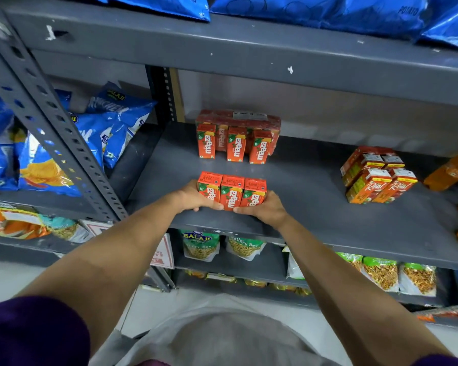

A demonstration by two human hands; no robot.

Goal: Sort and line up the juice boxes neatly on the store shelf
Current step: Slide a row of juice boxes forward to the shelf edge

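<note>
Three orange Maaza juice boxes (232, 190) stand side by side near the front edge of the grey shelf (315, 212). My left hand (193, 198) presses the left end of this row and my right hand (267, 210) presses the right end, squeezing them together. Further back stand three more Maaza boxes (234, 146) in front of a shrink-wrapped Maaza pack (238, 121). To the right is a cluster of Real juice boxes (376, 178), tilted at an angle to the shelf edge.
Orange drink bottles (450, 171) lie at the shelf's far right. Blue chip bags (64, 143) fill the left bay beyond a slotted upright post (64, 143). Snack pouches (200, 244) hang on the shelf below, and blue bags sit on the shelf above.
</note>
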